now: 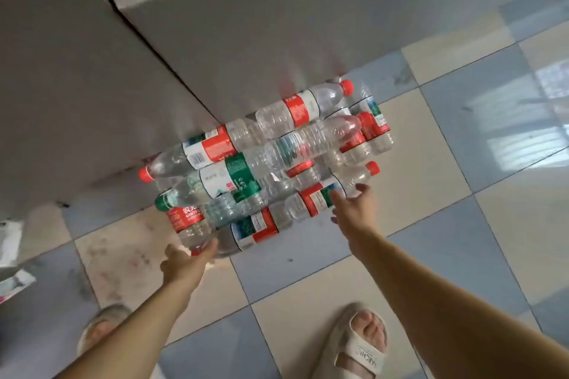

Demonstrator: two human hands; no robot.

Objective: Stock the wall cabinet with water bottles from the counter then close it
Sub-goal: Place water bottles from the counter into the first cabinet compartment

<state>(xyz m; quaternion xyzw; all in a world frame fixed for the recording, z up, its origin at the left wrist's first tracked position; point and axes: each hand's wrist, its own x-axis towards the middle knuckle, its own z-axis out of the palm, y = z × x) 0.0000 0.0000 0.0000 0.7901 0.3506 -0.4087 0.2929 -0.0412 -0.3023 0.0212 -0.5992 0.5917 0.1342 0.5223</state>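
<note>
A heap of empty plastic water bottles (271, 160) with red and green labels lies on the checkered tile floor (431, 144) against a grey cabinet front (123, 64). The left hand (184, 261), at seven o'clock of the heap, grips one bottle's base. The right hand (354, 212), at four o'clock, has fingers spread, touching a red-capped bottle (354, 180).
</note>
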